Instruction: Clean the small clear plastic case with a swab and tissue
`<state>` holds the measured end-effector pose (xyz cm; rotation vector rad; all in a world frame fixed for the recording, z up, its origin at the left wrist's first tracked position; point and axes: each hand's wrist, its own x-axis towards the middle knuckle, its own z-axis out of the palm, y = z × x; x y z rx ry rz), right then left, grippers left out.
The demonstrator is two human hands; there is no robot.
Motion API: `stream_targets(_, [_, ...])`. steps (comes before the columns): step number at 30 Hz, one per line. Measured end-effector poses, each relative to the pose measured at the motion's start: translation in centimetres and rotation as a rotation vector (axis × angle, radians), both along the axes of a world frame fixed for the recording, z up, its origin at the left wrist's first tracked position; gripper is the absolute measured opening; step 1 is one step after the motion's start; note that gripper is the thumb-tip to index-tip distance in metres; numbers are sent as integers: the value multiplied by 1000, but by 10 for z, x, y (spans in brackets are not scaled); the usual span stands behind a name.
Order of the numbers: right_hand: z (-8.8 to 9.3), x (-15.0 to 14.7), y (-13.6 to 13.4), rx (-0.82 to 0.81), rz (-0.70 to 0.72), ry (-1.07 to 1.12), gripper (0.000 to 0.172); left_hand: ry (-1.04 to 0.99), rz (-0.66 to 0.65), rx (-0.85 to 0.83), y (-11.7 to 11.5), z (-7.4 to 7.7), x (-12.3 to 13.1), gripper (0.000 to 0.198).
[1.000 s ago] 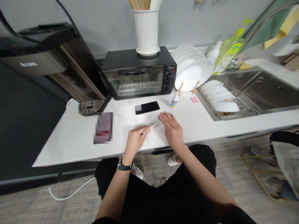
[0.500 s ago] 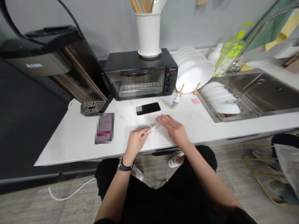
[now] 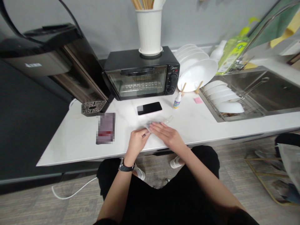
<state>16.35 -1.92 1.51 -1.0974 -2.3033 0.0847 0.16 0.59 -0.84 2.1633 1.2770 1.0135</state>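
My left hand (image 3: 136,142), wearing a watch on its wrist, grips one end of a clear plastic phone case (image 3: 169,119) low over the counter. Pressed together and stretched along the case, the fingers of my right hand (image 3: 167,135) cover its middle. A pale greyish patch shows at those fingertips, too blurred to identify. Behind both hands lies a smartphone (image 3: 150,108), dark screen up. To its right stands a small white spray bottle (image 3: 177,101) with a blue and yellow label, beside a pink square pad (image 3: 197,100).
A black toaster oven (image 3: 140,81) backs the counter (image 3: 70,140), with a white utensil pot (image 3: 149,31) on top. On the left are a tall drink dispenser (image 3: 77,62) and a pixelated item (image 3: 106,128). Racked white plates (image 3: 199,75) and a sink (image 3: 276,90) stand right.
My right hand has slid left along the case towards my left hand, uncovering the case's far right end. The left hand keeps its grip. The view has shifted slightly.
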Motion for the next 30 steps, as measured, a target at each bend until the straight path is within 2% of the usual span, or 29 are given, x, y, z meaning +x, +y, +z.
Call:
stream_targets(4, [-9,20,14,-39,-252,232,37,-191,65,-21,-4,19,10,14])
stream_targets(8, [-16,4,13,-134,-332,381,33,-252,118,19,0,38,17,18])
stream_targets(11, [-10,-1,9,-145,-346,418,32,-239,115,47,3,43,21,22])
stream_targets(15, [12,7,5,-73,-469,545,35,-221,110,106,0,40,23,20])
stream_targets(17, [23,8,5,-27,-420,559,35,-209,103,131,-1,37,24,21])
stream_targets(19, [29,3,5,0,-287,489,35,-200,99,150,-1,35,25,22])
stream_targets(25, [33,-16,2,118,-44,99,40,-140,134,181,5,18,18,15])
stream_targets(28, [37,-15,0,137,148,-68,38,-56,131,195,8,7,12,21])
stream_targets(30, [36,-8,0,146,202,-102,37,-4,119,200,8,5,11,22])
